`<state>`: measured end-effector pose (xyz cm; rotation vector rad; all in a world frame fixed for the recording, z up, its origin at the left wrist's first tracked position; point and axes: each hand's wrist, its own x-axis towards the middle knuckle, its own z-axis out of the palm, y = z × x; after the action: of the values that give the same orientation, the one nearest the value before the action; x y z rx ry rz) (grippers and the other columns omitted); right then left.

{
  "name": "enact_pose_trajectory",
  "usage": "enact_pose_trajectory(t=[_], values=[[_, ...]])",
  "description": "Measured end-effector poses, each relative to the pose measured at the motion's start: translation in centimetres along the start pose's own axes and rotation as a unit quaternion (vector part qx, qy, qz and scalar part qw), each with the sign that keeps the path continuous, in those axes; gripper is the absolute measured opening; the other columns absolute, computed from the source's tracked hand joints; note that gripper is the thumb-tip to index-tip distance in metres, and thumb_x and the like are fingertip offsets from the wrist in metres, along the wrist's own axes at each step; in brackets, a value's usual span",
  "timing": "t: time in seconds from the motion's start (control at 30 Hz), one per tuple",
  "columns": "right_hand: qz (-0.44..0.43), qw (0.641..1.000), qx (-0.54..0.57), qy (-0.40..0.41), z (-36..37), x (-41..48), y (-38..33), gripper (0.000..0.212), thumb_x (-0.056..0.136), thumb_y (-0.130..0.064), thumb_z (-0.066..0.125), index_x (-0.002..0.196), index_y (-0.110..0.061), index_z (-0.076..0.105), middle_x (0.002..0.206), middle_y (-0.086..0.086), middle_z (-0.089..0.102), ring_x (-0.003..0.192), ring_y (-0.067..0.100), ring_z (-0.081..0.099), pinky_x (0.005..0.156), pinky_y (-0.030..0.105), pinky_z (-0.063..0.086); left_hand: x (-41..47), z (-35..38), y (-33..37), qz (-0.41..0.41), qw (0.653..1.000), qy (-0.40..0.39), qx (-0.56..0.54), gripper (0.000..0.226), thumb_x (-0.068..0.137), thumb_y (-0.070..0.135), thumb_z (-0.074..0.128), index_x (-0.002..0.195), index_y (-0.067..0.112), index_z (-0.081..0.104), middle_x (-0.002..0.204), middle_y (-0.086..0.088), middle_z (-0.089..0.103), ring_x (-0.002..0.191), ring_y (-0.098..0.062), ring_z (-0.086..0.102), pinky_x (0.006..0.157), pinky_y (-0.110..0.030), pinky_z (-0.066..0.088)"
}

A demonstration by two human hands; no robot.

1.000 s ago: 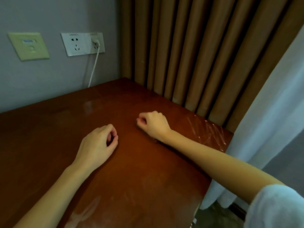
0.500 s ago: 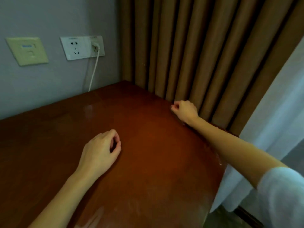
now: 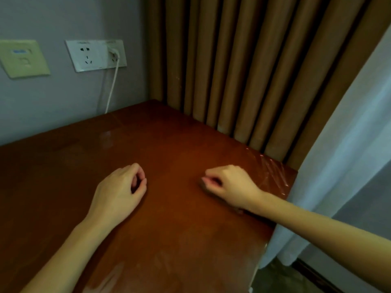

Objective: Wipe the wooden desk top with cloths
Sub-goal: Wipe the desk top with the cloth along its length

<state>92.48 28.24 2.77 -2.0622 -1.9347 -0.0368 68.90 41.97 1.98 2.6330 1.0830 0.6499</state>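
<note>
The reddish-brown wooden desk top (image 3: 169, 240) fills the lower left of the head view. My right hand (image 3: 230, 185) lies on it near the right edge, fingers curled down over a small dark brown cloth (image 3: 203, 185). The cloth is barely distinct from the wood; only a sliver shows at the fingertips and under the wrist. My left hand (image 3: 120, 193) rests on the desk's middle, fingers loosely curled, with nothing visible in it. The two hands are about a hand's width apart.
Brown curtains (image 3: 243, 70) hang against the desk's far right edge, and a pale sheer curtain (image 3: 342, 155) touches its right corner. A white cable (image 3: 112, 87) drops from a wall socket (image 3: 97, 55) behind the desk. Streaks (image 3: 273, 168) gleam at the right corner.
My right hand swept out to the far edge by the curtains, then came back toward me and left, to the desk's right-middle. My left hand hardly moved.
</note>
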Motion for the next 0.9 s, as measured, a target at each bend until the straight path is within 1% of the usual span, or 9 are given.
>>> enact_pose_trajectory(t=[0.1, 0.2, 0.3, 0.37, 0.47, 0.6, 0.7, 0.77, 0.9], values=[[0.135, 0.989, -0.035, 0.051, -0.4, 2.6, 6.0, 0.028, 0.093, -0.037, 0.05, 0.069, -0.023, 0.049, 0.061, -0.005, 0.055, 0.063, 0.022, 0.06, 0.058, 0.03, 0.042, 0.1, 0.0, 0.1, 0.003, 1.0, 0.004, 0.003, 0.009, 0.089, 0.026, 0.06, 0.084, 0.028, 0.052, 0.068, 0.015, 0.047, 0.062, -0.002, 0.048, 0.051, -0.013, 0.027], [0.226, 0.971, -0.031, 0.073, -0.5, 7.2, 10.6, 0.031, 0.093, -0.033, 0.047, 0.064, -0.024, 0.048, 0.054, -0.002, 0.052, 0.063, 0.029, 0.063, 0.064, 0.038, 0.052, 0.2, 0.0, 0.1, 0.003, 1.0, 0.003, 0.006, 0.009, 0.09, 0.026, 0.059, 0.085, 0.028, 0.051, 0.068, 0.015, 0.047, 0.061, -0.002, 0.048, 0.051, -0.013, 0.028], [0.263, 0.961, -0.031, 0.075, 0.3, 11.6, 11.3, 0.026, 0.092, -0.03, 0.045, 0.071, -0.022, 0.058, 0.076, 0.01, 0.066, 0.079, 0.034, 0.065, 0.064, 0.034, 0.047, 0.2, 0.0, 0.1, 0.004, 1.0, 0.003, 0.002, 0.008, 0.09, 0.026, 0.059, 0.086, 0.028, 0.052, 0.069, 0.015, 0.047, 0.062, -0.001, 0.049, 0.052, -0.013, 0.03], [0.261, 0.961, -0.039, 0.079, 1.0, 13.5, 9.8, 0.026, 0.092, -0.033, 0.045, 0.088, -0.019, 0.067, 0.092, 0.014, 0.069, 0.089, 0.035, 0.064, 0.069, 0.036, 0.048, 0.1, 0.0, 0.1, 0.0, 1.0, 0.0, 0.001, 0.008, 0.09, 0.026, 0.059, 0.087, 0.029, 0.052, 0.07, 0.015, 0.048, 0.063, -0.001, 0.049, 0.052, -0.012, 0.03], [0.179, 0.982, -0.029, 0.056, 1.8, 13.4, 5.6, 0.027, 0.093, -0.037, 0.047, 0.099, -0.021, 0.068, 0.096, 0.01, 0.07, 0.09, 0.031, 0.065, 0.073, 0.037, 0.051, 0.1, -0.1, 0.1, 0.001, 1.0, -0.003, 0.001, 0.009, 0.09, 0.026, 0.059, 0.086, 0.028, 0.052, 0.07, 0.014, 0.049, 0.063, -0.002, 0.05, 0.052, -0.014, 0.031], [0.007, 1.0, 0.019, 0.003, 1.9, 8.2, 0.6, 0.026, 0.095, -0.036, 0.048, 0.071, -0.026, 0.051, 0.069, -0.002, 0.061, 0.065, 0.017, 0.059, 0.059, 0.03, 0.043, -0.2, -0.3, 0.2, -0.002, 1.0, -0.007, -0.004, 0.007, 0.09, 0.025, 0.06, 0.086, 0.027, 0.054, 0.072, 0.013, 0.05, 0.064, -0.002, 0.05, 0.052, -0.015, 0.031], [-0.07, 0.997, 0.041, -0.019, 0.8, 3.5, 0.7, 0.033, 0.096, -0.036, 0.045, 0.065, -0.028, 0.041, 0.061, -0.009, 0.048, 0.055, 0.007, 0.048, 0.053, 0.027, 0.039, -0.2, -0.4, 0.2, -0.005, 1.0, -0.005, -0.004, 0.007, 0.09, 0.024, 0.06, 0.086, 0.026, 0.054, 0.072, 0.014, 0.05, 0.065, -0.001, 0.05, 0.053, -0.014, 0.03], [-0.046, 0.999, 0.021, -0.008, 0.1, 2.1, 3.1, 0.032, 0.096, -0.037, 0.046, 0.066, -0.027, 0.042, 0.06, -0.01, 0.046, 0.056, 0.006, 0.047, 0.053, 0.028, 0.038, -0.1, -0.3, 0.3, -0.006, 1.0, -0.004, 0.0, 0.008, 0.089, 0.024, 0.06, 0.086, 0.027, 0.054, 0.071, 0.014, 0.049, 0.064, -0.001, 0.049, 0.053, -0.014, 0.03], [0.164, 0.985, -0.016, 0.057, -1.0, 4.1, 10.4, 0.031, 0.095, -0.034, 0.049, 0.066, -0.024, 0.049, 0.053, -0.008, 0.049, 0.053, 0.013, 0.051, 0.057, 0.03, 0.041, 0.1, -0.2, 0.3, -0.006, 1.0, -0.003, 0.007, 0.01, 0.089, 0.026, 0.06, 0.084, 0.029, 0.051, 0.067, 0.015, 0.047, 0.061, -0.001, 0.048, 0.05, -0.013, 0.027]])
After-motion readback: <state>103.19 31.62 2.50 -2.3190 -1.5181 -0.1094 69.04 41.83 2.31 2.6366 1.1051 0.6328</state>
